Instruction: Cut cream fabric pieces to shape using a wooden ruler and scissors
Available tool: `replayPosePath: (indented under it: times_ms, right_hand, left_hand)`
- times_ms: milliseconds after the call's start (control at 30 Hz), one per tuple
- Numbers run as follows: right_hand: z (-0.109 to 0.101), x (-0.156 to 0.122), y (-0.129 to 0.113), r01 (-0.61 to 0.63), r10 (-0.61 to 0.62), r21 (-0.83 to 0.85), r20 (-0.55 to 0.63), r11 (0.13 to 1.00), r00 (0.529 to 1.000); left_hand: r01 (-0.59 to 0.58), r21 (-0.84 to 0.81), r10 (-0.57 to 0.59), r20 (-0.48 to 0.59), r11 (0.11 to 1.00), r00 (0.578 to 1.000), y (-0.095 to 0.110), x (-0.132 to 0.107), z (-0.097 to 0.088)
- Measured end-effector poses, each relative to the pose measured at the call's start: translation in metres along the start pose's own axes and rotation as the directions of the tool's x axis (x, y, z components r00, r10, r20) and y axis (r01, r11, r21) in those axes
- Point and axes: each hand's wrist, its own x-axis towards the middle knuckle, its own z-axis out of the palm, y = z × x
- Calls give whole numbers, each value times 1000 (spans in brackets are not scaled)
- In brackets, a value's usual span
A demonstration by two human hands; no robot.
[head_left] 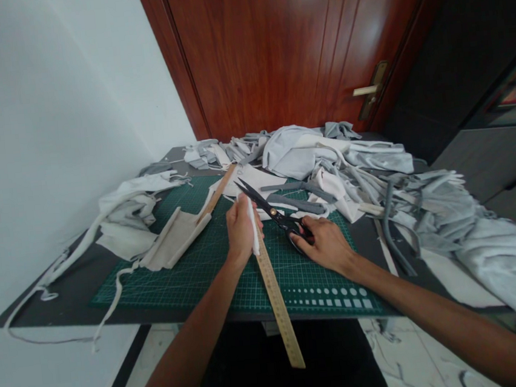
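My left hand (241, 227) is closed around a folded piece of white fabric (255, 233), held above the mat. A wooden ruler (278, 310) runs out from beneath that hand toward me and juts past the table's near edge; I cannot tell whether the hand grips it too. Black-handled scissors (263, 203) are in my right hand (326, 243), fingers in the loops. Their blades point up and left, just beyond the left hand, and look nearly closed. Under both hands lies a green cutting mat (171, 293) with white grid lines.
A wooden strip (221, 191) lies on the mat beside a beige fabric piece (171, 238). Grey and white scraps heap along the back (299, 147) and right (446, 212); more white fabric (127, 227) sits left. A wall and a brown door (263, 53) stand close behind.
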Motion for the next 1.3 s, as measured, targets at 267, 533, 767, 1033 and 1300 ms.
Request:
replayPosePath:
  times_ms: [267,533,767,1033,1300]
  right_hand:
    - [0,0,0,15,-15,-14,22,1000,1000]
    - [-4,3,-1,-13,13,-8,53,1000,999]
    - [-9,6,-1,-21,22,-15,56,1000,998]
    - [-5,3,0,1,2,-50,60,999,998]
    - [-5,3,1,20,-15,-77,67,997,998]
  left_hand:
    - [22,9,-22,-14,1000,1000,7,-3,4]
    - [26,-3,-26,-7,1000,1000,3,1,2]
    - [12,7,-12,3,1000,1000,4,-1,4]
    - [20,13,-20,-4,1000,1000,1,1,2]
    - [21,-16,-21,-5,1000,1000,1,2,2]
